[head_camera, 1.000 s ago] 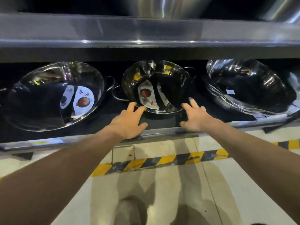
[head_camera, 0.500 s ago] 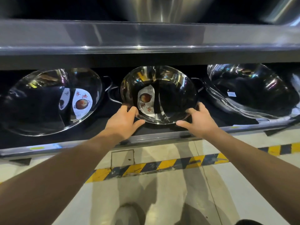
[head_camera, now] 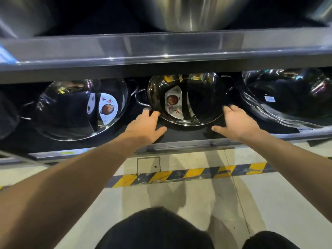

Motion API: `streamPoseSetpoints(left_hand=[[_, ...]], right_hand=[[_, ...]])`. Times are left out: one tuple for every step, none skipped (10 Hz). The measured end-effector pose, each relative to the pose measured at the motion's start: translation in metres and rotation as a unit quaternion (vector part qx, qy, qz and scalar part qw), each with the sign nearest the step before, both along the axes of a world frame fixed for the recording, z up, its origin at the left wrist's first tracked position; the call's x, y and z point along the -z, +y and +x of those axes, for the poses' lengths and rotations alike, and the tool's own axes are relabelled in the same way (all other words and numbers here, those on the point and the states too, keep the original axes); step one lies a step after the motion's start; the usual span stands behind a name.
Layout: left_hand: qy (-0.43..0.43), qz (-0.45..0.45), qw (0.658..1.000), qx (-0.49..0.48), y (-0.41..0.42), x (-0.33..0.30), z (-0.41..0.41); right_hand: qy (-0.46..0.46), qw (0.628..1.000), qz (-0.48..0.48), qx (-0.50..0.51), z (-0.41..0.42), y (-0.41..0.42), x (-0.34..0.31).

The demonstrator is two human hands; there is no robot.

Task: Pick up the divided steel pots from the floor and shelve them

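A shiny divided steel pot (head_camera: pixel 203 97) with a paper label leans tilted in the middle of the lower shelf (head_camera: pixel 179 146). My left hand (head_camera: pixel 145 126) has its fingertips on the pot's lower left rim, beside its wire handle. At the lower right rim, my right hand (head_camera: pixel 237 123) has its fingers hooked over the edge. Both thumbs point inward above the dark shelf mat. A second divided pot (head_camera: pixel 80 108) with the same label leans to the left, untouched.
Nested steel pans (head_camera: pixel 287 97) fill the shelf's right end. A steel upper shelf (head_camera: pixel 161 49) with large bowls (head_camera: pixel 194 13) overhangs closely. Below are pale floor, a yellow-black hazard stripe (head_camera: pixel 188 174) and my dark-trousered knees (head_camera: pixel 152 229).
My hands went from hovering open before the middle pot to resting on its rim. The pot turned and now sits further back and more upright. My view dropped, bringing my knees into sight.
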State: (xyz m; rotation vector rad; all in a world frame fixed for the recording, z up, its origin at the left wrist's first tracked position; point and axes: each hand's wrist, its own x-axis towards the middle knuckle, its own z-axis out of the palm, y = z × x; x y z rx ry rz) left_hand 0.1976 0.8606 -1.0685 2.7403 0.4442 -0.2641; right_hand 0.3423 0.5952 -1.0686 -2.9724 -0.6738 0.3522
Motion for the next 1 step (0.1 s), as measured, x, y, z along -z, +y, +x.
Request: streamPoseSetpoints(left_hand=[[0.073,-0.006,0.997,0.012,0.0003,-0.0453,-0.0208]], right_hand=[[0.059,0.997,-0.035,-0.022,-0.0164,-0.0005,-0.0428]])
